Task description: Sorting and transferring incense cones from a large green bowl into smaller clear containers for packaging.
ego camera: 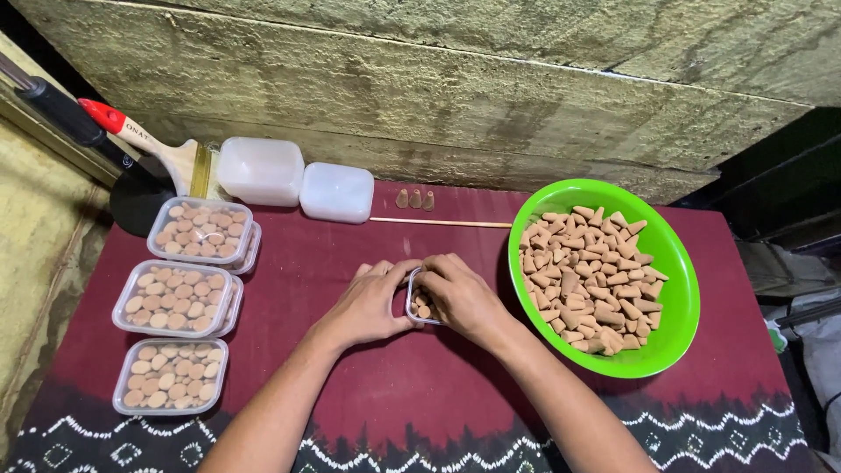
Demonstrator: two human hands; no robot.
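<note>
Now small clear box (419, 307) btwn both hands' fingers (431, 278), touching.

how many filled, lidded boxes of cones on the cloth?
3 stacks show at the left: far, middle, near. The far and middle ones each seem to sit on a second box, so possibly 5. The box between the hands is open, not counted.

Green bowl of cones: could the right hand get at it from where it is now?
Probably yes. The right hand rests on the small clear container just beside the green bowl, whose top is open, and nothing lies between them. The hand would have to let go of the container first.
</note>
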